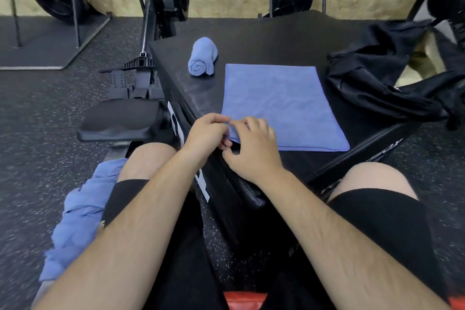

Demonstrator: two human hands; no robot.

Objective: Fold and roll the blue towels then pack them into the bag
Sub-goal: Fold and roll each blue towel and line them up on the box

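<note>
Head view: 1 rolled towel (202,56) was done, L hand (205,133) & R hand (251,148) pinched a corner of the folded towel (281,106); crumpled towels (80,211) & bag (377,83) packing remained.

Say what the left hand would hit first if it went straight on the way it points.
Likely the right hand, whose fingers meet it at the near corner of the folded towel; the left hand points forward and right, straight at them. Depth is unclear.
</note>
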